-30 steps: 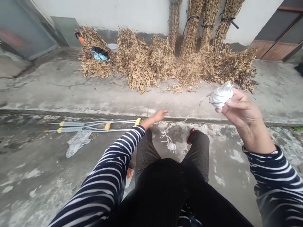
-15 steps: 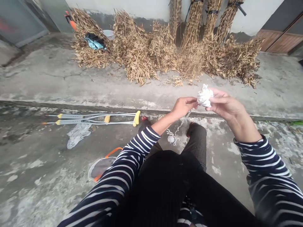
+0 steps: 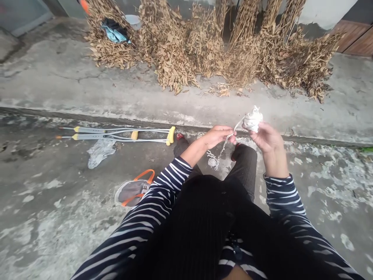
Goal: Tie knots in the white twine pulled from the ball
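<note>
My right hand [image 3: 265,137] is closed around a white ball of wound string [image 3: 253,119], held up in front of me. My left hand [image 3: 217,135] pinches the loose strand [image 3: 237,126] that runs from the ball. From that pinch the string hangs down to a small tangled clump [image 3: 213,161] on the concrete between my knees. I am seated, with dark trousers and striped sleeves filling the lower frame.
A pair of crutches [image 3: 116,134] lies on the ground to the left, a clear plastic bag [image 3: 100,151] beside them. A grey and orange shoe [image 3: 134,191] sits by my left leg. Dried plant bundles [image 3: 210,58] are heaped along the far wall past a concrete step.
My left hand came up from the ground to the ball and took the strand. My right hand dropped lower and nearer. The view tilted downward.
</note>
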Demonstrator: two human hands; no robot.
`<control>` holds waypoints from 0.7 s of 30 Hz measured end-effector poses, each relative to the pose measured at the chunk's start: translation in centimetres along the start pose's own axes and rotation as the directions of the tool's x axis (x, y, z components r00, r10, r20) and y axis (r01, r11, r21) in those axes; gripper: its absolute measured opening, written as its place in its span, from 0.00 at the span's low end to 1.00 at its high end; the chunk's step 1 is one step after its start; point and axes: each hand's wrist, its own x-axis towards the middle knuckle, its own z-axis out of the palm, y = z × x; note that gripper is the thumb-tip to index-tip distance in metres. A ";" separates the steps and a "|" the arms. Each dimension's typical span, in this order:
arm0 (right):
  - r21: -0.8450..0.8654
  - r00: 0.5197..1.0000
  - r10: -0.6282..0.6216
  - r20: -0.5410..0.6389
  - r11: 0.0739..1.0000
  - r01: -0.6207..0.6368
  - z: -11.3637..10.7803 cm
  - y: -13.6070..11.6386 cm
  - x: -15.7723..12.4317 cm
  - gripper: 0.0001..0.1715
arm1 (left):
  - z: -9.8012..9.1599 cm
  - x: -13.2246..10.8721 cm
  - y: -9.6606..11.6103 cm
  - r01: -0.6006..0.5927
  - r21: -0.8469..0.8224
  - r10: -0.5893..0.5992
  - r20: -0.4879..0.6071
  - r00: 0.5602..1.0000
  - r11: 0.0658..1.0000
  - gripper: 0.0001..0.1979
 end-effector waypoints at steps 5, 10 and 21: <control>0.091 0.991 0.062 0.122 0.993 -0.073 -0.2 1.7 -0.9 0.35 | -1.6 -0.9 0.2 0.124 -0.075 -0.114 0.127 0.985 0.989 0.14; 0.104 0.968 0.028 0.251 0.993 -0.056 -1.5 2.5 -1.5 0.35 | -2.1 -1.4 0.5 0.190 0.009 -0.188 0.186 0.964 0.982 0.13; 0.120 0.989 0.006 0.148 0.992 -0.024 -1.9 3.0 -1.4 0.24 | -1.8 -2.2 -0.9 0.290 0.047 -0.292 0.272 0.917 0.956 0.14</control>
